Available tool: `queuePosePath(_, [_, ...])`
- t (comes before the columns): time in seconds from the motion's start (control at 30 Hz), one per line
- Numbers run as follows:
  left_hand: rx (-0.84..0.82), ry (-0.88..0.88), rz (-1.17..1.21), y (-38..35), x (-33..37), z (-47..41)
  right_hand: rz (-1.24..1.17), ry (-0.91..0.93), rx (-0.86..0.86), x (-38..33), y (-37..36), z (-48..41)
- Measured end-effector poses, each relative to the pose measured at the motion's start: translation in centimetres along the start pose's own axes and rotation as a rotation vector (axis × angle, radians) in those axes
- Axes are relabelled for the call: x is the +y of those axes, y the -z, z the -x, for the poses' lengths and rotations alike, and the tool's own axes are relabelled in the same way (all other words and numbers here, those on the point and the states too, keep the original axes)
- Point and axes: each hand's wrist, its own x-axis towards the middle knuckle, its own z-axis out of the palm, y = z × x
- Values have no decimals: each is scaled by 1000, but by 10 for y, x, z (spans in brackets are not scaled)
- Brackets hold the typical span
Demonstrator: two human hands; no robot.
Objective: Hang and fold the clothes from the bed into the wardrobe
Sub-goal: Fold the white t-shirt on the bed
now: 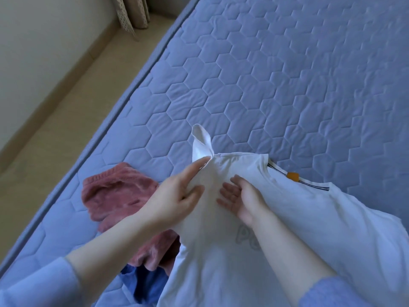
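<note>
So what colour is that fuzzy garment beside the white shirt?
Dusty pink. The fuzzy garment shows plainly in the head view, left of the white shirt.

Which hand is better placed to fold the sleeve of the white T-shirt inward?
Left. The left hand pinches the white T-shirt with its fingers at the base of the sleeve. The right hand rests open on the chest, nearer the collar.

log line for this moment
left grip: pinches white cotton t-shirt at sleeve seam | right grip: fingers relaxed, against shirt front | pink fleece garment, dark blue garment: on quilted blue mattress
</note>
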Motion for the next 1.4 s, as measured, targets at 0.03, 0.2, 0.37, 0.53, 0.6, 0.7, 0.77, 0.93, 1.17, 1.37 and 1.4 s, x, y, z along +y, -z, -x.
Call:
queuePosePath(0.03, [-37,-55,-78,-7,7,-1,-11,6,9,-6,12,3])
queuePosePath(0.2, [-278,-262,-382,-62,28,7,-37,85,44,-27,82,28])
queuePosePath(0.37, [-480,-106,-421,-104,21,31,173,52,97,-19,126,34])
queuePosePath(0.53, [-123,-1,-453,-103,-15,65,481,165,187,-5,119,12])
queuePosePath(0.6, [-71,72,-458,-101,-31,79,556,220,226,-3,110,5])
queuePosePath(0.7, [-63,238,-380,-100,-46,93,548,255,274,-2,105,-7])
queuePosePath(0.77, [-37,310,-311,-99,-50,94,513,299,324,-2,107,-11])
queuePosePath(0.93, [82,291,-222,-96,-57,89,552,469,403,1,115,-9])
queuePosePath(1.17, [133,388,-202,-92,-70,99,698,436,354,4,122,-15])
queuePosePath(1.37, [153,546,-93,-95,-73,96,646,353,324,16,121,-14])
queuePosePath(1.4, [142,550,-83,-95,-72,96,632,362,341,17,121,-14])
